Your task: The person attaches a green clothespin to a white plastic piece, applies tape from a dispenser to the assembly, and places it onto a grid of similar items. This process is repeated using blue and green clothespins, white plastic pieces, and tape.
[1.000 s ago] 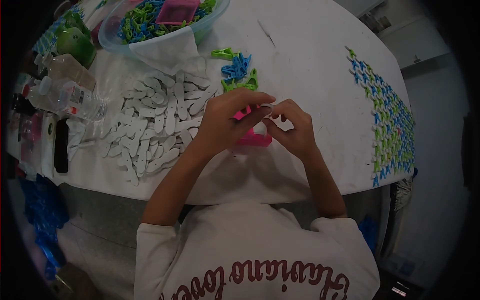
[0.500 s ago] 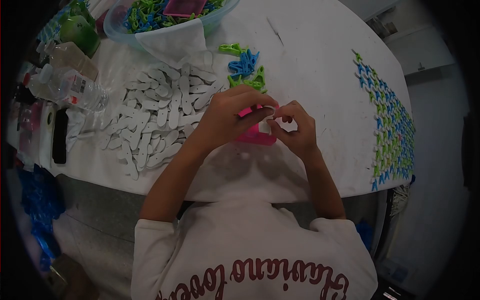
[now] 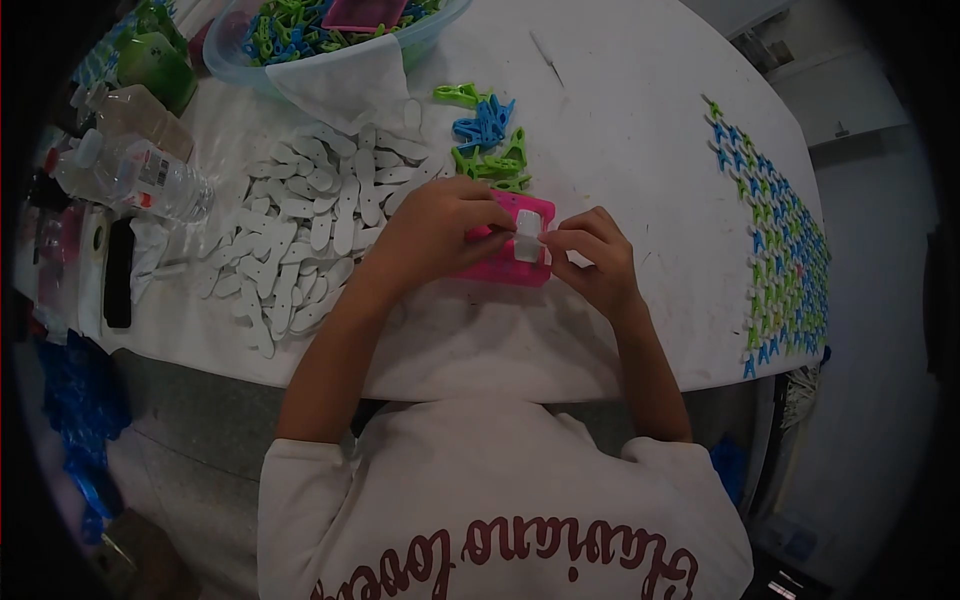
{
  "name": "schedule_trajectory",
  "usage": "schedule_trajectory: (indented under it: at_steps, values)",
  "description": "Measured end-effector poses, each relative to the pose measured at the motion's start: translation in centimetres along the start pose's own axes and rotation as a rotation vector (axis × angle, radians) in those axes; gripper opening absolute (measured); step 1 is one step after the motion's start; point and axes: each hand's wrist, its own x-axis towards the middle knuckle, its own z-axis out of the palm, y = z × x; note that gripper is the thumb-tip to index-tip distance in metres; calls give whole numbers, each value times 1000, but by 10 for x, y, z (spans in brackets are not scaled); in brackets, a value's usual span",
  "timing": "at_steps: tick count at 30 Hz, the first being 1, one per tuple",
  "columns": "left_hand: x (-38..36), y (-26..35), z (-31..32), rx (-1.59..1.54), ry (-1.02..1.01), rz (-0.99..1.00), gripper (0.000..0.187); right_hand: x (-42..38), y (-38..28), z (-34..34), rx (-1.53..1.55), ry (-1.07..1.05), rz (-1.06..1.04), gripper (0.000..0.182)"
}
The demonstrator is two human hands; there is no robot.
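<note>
A pink tray (image 3: 505, 271) lies on the white table, with a white roll-like piece (image 3: 528, 236) in it. My left hand (image 3: 445, 228) reaches over the tray's left part, its fingertips pinched at the left side of the white piece. At the right side of that piece is my right hand (image 3: 594, 254), thumb and forefinger pressed close together. Anything small between the fingertips of either hand is too small to make out. Green clips (image 3: 500, 163) and blue clips (image 3: 484, 123) sit just behind the tray.
White flat pieces (image 3: 290, 230) are heaped at the left. Behind them stands a blue basin (image 3: 430, 38) of clips with a white cloth (image 3: 340, 82). Bottles (image 3: 150, 175) stand far left. A thin tool (image 3: 546, 57) lies at the back; rows of clips (image 3: 780, 250) cover the right edge.
My hands have moved apart and slightly down, uncovering the white piece and more of the pink tray. My left hand has shifted left.
</note>
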Motion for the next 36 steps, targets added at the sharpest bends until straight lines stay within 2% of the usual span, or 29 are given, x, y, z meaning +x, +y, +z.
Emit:
schedule_trajectory:
  at_steps: [7,10,12,15,21,28,31,35,36]
  values:
    - [-1,-3,10,-18,-22,-40,16,5,-5,-10,-24,-2,-23,32]
    - [-2,-4,14,-35,-28,-65,17,14,-10,-15,2,46,30,36]
    - [-3,-3,15,-49,-20,-93,17,22,-15,-15,147,72,105,40]
    - [-3,-4,16,-86,-23,-127,19,35,-27,-7,223,94,100,42]
    - [-4,-10,15,-124,-35,-141,22,42,-29,7,263,115,115,44]
    - [-5,-13,23,-45,19,-87,14,44,-32,9,249,56,98,45]
    - [-6,-11,22,-45,36,-93,15,41,-33,3,240,44,78,49]
    - [-5,-11,20,-32,-10,-107,15,29,-28,2,141,-62,176,57]
    - [-5,-11,19,-25,-49,-128,22,27,-26,2,118,-85,183,59]
